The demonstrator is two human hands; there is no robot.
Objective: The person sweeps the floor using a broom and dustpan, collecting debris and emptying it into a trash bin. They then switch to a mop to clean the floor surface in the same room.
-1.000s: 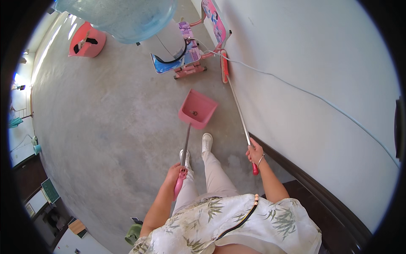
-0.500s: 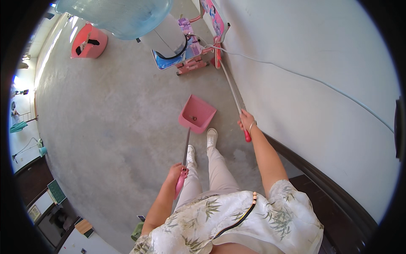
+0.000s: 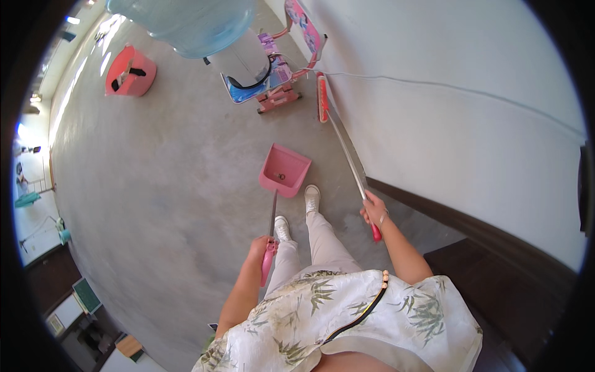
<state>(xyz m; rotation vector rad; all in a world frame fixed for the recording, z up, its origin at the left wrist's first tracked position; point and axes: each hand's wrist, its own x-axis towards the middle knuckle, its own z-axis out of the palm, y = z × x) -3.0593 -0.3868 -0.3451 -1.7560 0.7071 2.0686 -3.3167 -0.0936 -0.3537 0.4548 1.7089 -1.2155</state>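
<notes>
— How much room have you got there?

— Plenty on my left: the grey concrete floor point(image 3: 155, 204) runs wide and bare out to a pink bucket point(image 3: 129, 71) far off. On my right the white wall point(image 3: 458, 124) is close, with a dark baseboard point(image 3: 471, 226) along its foot. Ahead, a big water bottle point(image 3: 186, 22) on its stand and a pink child's chair point(image 3: 291, 62) block the way near the wall.

— And what are you holding?

— My left hand point(image 3: 259, 247) is wrapped around the pink grip of the dustpan point(image 3: 284, 170); its long handle runs up and forward from my fist, and the pan sits flat on the floor just ahead of my shoes point(image 3: 297, 211), mouth facing away from me. Something small lies in it, too small to tell what.

— The other hand?

— My right hand point(image 3: 373, 211) is closed on the broom point(image 3: 344, 142) near the red end of its stick. The stick slants forward along the wall, and the red head is down by the chair's legs.
</notes>
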